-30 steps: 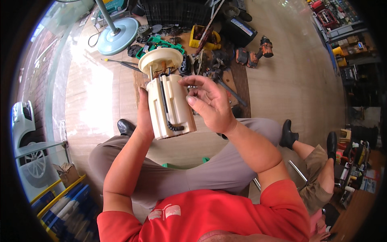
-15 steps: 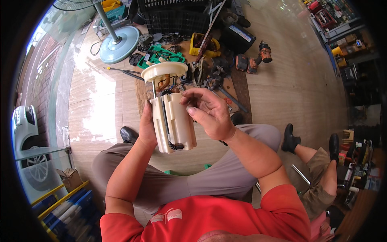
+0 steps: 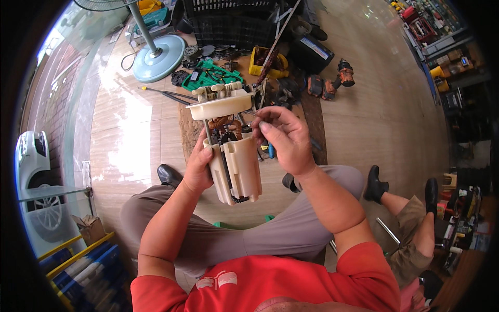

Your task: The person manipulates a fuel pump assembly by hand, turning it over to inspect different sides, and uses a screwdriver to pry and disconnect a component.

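Observation:
A cream plastic fuel pump module (image 3: 246,171) is in front of me, with a round flange (image 3: 221,106) above its ribbed canister. Orange-brown corrugated hose (image 3: 220,122), dark wires and a metal rod show in the gap between them. My left hand (image 3: 197,165) is closed around the canister's left side, thumb at its upper rim. My right hand (image 3: 286,138) has its fingertips drawn together beside the gap, just below the flange's right edge. Something thin shows at those fingertips, too small to name.
Beyond the module, a floor board holds a green tool case (image 3: 210,73), a yellow container (image 3: 269,62) and loose parts. A black battery (image 3: 310,51) and cordless drill (image 3: 343,75) lie to its right. A fan base (image 3: 158,58) stands far left. Another person's legs (image 3: 397,200) are at right.
The module has tilted, bringing the flange's top fittings into sight. My right hand has shifted from the canister's upper rim to the flange's right edge. My left hand keeps its hold.

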Tool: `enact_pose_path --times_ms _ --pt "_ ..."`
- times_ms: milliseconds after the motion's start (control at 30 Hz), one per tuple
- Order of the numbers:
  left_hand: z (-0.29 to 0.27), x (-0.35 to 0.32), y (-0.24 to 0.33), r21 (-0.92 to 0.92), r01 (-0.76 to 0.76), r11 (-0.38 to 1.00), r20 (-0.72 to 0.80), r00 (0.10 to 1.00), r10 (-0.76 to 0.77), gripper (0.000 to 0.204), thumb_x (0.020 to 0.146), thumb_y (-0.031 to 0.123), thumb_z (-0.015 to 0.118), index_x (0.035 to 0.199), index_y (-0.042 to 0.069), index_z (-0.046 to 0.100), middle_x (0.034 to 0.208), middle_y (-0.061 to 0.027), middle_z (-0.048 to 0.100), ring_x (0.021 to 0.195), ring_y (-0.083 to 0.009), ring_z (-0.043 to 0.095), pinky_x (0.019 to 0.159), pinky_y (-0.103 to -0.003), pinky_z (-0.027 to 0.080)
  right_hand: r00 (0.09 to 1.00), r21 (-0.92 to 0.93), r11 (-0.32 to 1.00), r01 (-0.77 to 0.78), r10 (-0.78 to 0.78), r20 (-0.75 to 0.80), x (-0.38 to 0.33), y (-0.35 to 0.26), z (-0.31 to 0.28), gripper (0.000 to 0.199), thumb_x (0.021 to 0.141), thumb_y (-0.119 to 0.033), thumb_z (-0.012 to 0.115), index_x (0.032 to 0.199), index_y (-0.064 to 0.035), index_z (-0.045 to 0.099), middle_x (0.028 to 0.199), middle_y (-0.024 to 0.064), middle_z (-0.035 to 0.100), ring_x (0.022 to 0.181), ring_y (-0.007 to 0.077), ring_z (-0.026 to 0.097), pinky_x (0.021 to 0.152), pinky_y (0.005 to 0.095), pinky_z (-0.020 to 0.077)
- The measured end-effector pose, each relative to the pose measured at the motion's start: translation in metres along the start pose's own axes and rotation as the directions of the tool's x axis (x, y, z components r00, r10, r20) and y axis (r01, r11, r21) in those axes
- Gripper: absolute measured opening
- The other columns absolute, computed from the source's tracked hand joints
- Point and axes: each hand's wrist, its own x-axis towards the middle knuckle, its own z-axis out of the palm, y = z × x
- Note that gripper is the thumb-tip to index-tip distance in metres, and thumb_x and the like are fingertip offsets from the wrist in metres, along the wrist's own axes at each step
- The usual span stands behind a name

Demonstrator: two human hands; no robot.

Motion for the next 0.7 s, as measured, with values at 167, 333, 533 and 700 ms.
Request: enact_pose_path --times_ms 167,333,533,700 --pt "0.006 -0.004 0.004 0.041 0.034 0.999 -0.001 0.999 -0.034 0.105 0.073 0.041 0.077 0.152 0.007 0.017 0.143 -0.0166 0.042 0.128 -0.0291 0.048 0.106 -0.043 0.042 0.993 -0.154 0.988 -0.025 0.007 -0.116 0.009 -0.004 -0.006 0.022 0.093 -0.005 0.060 0.114 0.0031 0.057 0.097 0.0018 0.064 0.086 0.0066 0.060 0.076 0.0215 0.0502" --pt "0.009 -0.006 0.004 0.090 0.074 0.993 -0.031 0.997 -0.072 0.109 0.070 0.041 0.078 0.151 0.005 0.016 0.143 -0.0172 0.042 0.129 -0.0285 0.046 0.108 -0.041 0.039 0.989 -0.176 0.983 0.052 -0.075 -0.126 0.012 -0.005 -0.004 0.028 0.088 0.000 0.066 0.114 0.0021 0.056 0.105 0.0054 0.062 0.088 0.0084 0.061 0.078 0.0227 0.0510" --pt "0.010 -0.006 0.005 0.198 0.051 0.979 -0.020 0.999 -0.048 0.106 0.070 0.046 0.077 0.150 0.006 0.021 0.143 -0.0156 0.041 0.129 -0.0276 0.046 0.107 -0.040 0.039 0.956 -0.577 0.774 0.263 -0.291 0.045 0.015 -0.009 -0.006 0.042 0.080 -0.007 0.076 0.117 -0.0018 0.057 0.112 0.0117 0.060 0.100 0.0214 0.061 0.083 0.0293 0.0510" --pt "0.011 -0.006 0.002 0.195 0.066 0.979 -0.035 0.998 -0.061 0.114 0.067 0.040 0.081 0.151 0.000 0.015 0.145 -0.0176 0.036 0.132 -0.0276 0.042 0.109 -0.039 0.035 0.866 -0.703 0.522 0.483 -0.405 0.294 0.022 -0.012 -0.015 0.046 0.077 -0.013 0.077 0.117 -0.0028 0.058 0.113 0.0149 0.060 0.105 0.0336 0.059 0.088 0.0376 0.0499"
